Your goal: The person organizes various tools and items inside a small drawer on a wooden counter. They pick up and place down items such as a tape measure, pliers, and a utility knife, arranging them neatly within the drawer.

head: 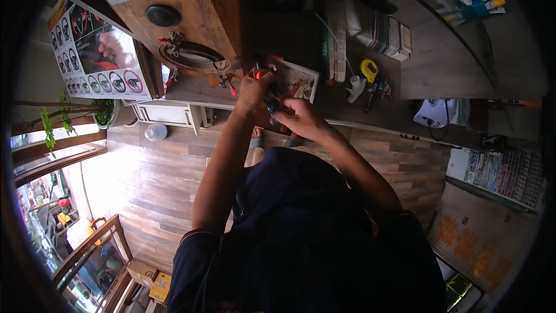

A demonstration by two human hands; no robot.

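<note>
My left hand is closed around a small dark item with a red part, too hidden by the fingers to name. My right hand grips a dark blue tool handle just below it. Both hands are close together over the bench's front edge. Behind them lies a shallow white box with small loose parts in it. To the left stands a wooden speaker cabinet with a round tweeter and a larger round opening. Several red-tipped spring clamps grip the opening's rim.
On the bench to the right are books, a yellow tape measure, a white spray-trigger head and a white device with a cable. A steering-wheel poster and a potted plant stand left. Cardboard boxes sit by the door.
</note>
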